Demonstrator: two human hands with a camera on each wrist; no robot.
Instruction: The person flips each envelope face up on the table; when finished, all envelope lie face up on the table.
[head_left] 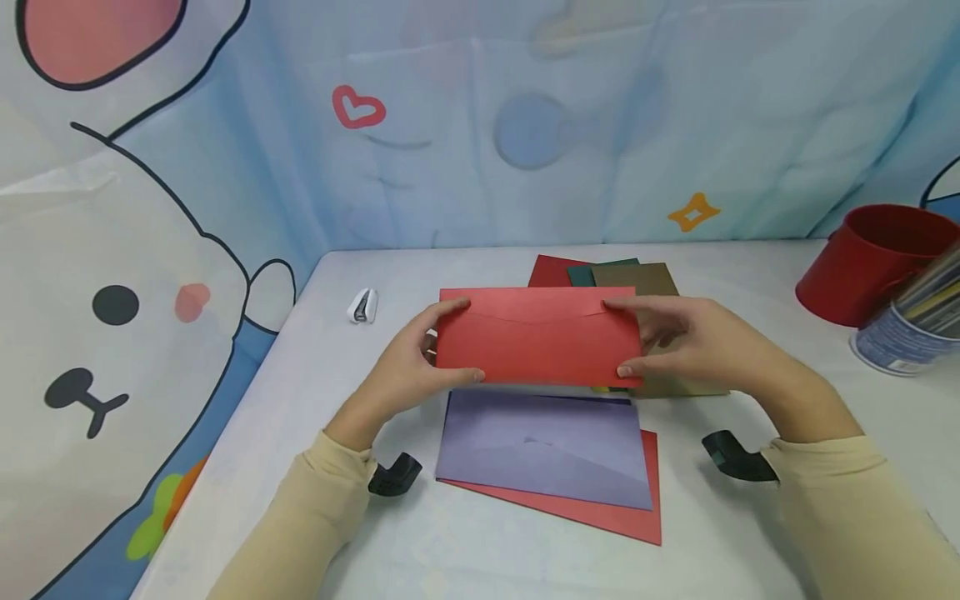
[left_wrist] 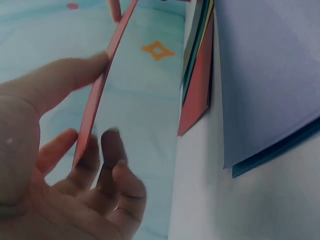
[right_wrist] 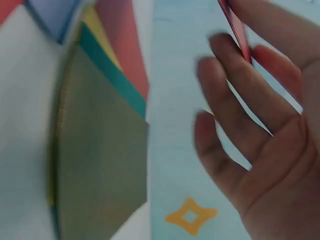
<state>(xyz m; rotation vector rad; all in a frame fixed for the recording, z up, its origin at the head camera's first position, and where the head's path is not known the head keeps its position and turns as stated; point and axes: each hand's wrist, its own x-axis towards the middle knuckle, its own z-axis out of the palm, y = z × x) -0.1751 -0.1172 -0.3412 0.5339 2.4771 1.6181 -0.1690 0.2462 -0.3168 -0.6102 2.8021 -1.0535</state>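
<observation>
A red envelope [head_left: 537,342] with a wavy flap line is held up above the table, its broad face toward the head camera. My left hand [head_left: 408,358] pinches its left end, thumb in front and fingers behind. At the other end my right hand [head_left: 686,342] grips it the same way. The left wrist view shows the envelope [left_wrist: 100,92] nearly edge-on between thumb and fingers. Below it lies a purple envelope [head_left: 543,454] on top of another red envelope [head_left: 630,521]. Behind the held one, a pile with a brown envelope [head_left: 637,279] on top is partly hidden.
A white clip-like object [head_left: 363,306] lies at the back left. On the right stand a red mug [head_left: 862,271] and a blue-and-white container [head_left: 896,340] full of pencil-like sticks. A patterned curtain [head_left: 465,200] hangs behind the white table [head_left: 360,550].
</observation>
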